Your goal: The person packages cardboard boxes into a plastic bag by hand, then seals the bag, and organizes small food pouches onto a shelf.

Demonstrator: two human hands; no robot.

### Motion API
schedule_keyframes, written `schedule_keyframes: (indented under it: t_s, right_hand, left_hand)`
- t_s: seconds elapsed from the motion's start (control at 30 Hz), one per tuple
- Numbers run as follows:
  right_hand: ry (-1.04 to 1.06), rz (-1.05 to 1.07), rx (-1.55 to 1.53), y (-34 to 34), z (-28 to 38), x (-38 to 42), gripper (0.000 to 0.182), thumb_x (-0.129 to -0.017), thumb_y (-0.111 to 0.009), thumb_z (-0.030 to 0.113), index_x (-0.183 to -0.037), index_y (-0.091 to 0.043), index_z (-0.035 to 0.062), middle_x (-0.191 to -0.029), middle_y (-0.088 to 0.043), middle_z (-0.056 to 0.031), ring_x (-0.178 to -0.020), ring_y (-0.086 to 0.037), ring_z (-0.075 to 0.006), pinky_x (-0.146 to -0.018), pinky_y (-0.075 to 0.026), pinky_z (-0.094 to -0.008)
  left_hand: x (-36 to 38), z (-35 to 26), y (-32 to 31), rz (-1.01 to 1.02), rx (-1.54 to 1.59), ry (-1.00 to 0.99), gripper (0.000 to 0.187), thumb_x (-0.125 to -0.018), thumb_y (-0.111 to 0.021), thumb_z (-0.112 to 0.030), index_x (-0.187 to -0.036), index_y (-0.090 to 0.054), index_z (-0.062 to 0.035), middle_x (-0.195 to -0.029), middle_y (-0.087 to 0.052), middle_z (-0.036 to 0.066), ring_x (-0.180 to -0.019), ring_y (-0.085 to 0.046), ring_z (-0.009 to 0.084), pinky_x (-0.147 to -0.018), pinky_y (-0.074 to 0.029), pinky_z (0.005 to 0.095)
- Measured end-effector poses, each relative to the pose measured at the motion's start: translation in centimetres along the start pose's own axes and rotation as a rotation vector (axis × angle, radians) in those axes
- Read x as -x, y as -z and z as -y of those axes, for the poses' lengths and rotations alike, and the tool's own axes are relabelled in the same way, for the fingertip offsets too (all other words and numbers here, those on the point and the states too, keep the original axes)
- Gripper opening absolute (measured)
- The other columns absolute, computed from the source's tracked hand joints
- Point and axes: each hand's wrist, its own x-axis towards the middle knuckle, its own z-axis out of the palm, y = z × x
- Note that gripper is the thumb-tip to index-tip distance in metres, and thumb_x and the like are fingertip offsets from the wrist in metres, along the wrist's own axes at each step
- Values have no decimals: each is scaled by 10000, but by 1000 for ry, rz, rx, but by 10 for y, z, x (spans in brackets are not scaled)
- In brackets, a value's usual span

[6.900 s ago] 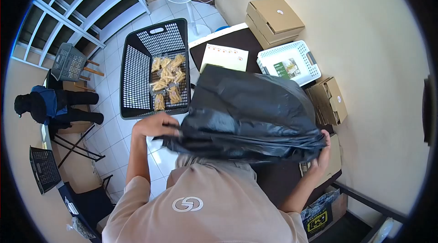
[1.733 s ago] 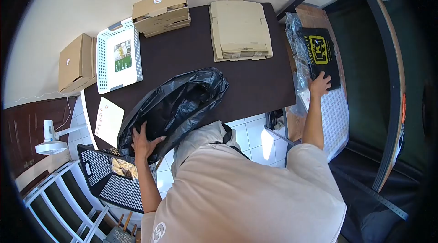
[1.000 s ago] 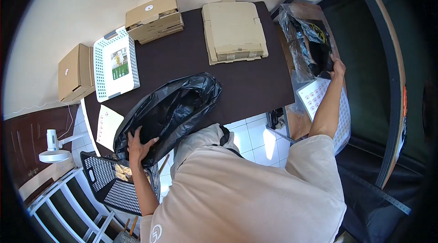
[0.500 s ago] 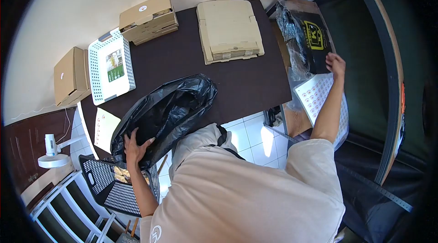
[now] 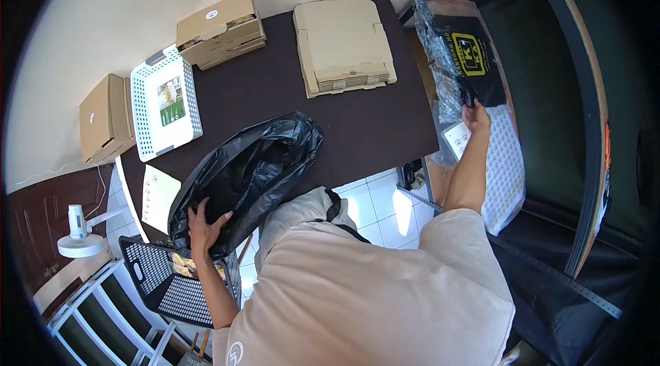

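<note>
A large black plastic bag (image 5: 249, 173) lies at the table's near edge with its mouth gaping. My left hand (image 5: 205, 230) rests against the bag's near end, fingers spread and thumb apart. Over on the right, my right hand (image 5: 476, 118) has its fingers closed on a bit of black plastic (image 5: 469, 95). This plastic is at the lower corner of a black pack with yellow print (image 5: 470, 53). Crinkled clear wrapping (image 5: 441, 67) lies along the pack's left side. Under my right wrist is a sheet of printed stickers (image 5: 456, 139).
On the dark table (image 5: 371, 125) are a stack of flat cardboard boxes (image 5: 344, 39), closed boxes (image 5: 220, 26), a white basket (image 5: 141, 118) and a sticker sheet (image 5: 159, 194). A black crate (image 5: 155, 276) stands below left. A shelf post (image 5: 584, 91) rises at the right.
My right hand has moved left and slightly down, from the pack's right edge to its lower corner, and closed on black plastic. The clear wrapping has shifted left. My left hand stays put.
</note>
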Motion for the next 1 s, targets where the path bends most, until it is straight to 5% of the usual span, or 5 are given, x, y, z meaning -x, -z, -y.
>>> schedule_keyframes:
  t_s: [0.47, 0.63, 0.73, 0.8, 1.0]
  right_hand:
    - [304, 73, -426, -59, 110, 22, 252, -922, -555, 94, -1142, -522, -25, -1006, -599, -199, -1035, -610, -400, -839, -568, -528]
    - [83, 78, 211, -23, 77, -14, 271, -888, -611, 160, -1090, -562, -13, -953, -634, -186, -879, -660, -342, -755, -582, -419]
    - [819, -386, 1553, -17, 49, -7, 437, -772, -677, 383, -944, -688, -18, -896, -701, -207, -836, -680, -349, -744, -529, -444]
    - [1046, -397, 1324, -48, 20, 42, 391, -810, -680, 376, -924, -686, 3, -839, -699, -181, -788, -680, -297, -703, -524, -400]
    - [589, 1005, 579, -199, -59, 343, 160, -922, -601, 142, -898, -669, -1, -765, -653, -72, -677, -631, -143, -634, -524, -271]
  left_hand:
    - [8, -14, 1, -25, 23, 2, 1152, -569, -898, -344, -1493, -214, -271, -1500, -176, 311, -1388, -232, 467, -1032, -298, 661]
    - [9, -7, -23, -32, -31, -59, 1127, -586, -885, -365, -1493, -221, -280, -1521, -132, 294, -1415, -162, 454, -1051, -244, 672]
    - [16, -9, -23, 0, 7, -120, 1035, -629, -853, -397, -1479, -281, -252, -1524, -154, 295, -1419, -173, 441, -1090, -222, 608]
    - [18, -7, -28, -55, 78, -223, 940, -645, -840, -411, -1438, -377, -211, -1491, -246, 304, -1391, -243, 456, -1116, -255, 511]
    - [19, -11, -40, -156, 325, -247, 585, -783, -744, -291, -1287, -526, -88, -1367, -436, 251, -1241, -446, 443, -1006, -413, 453]
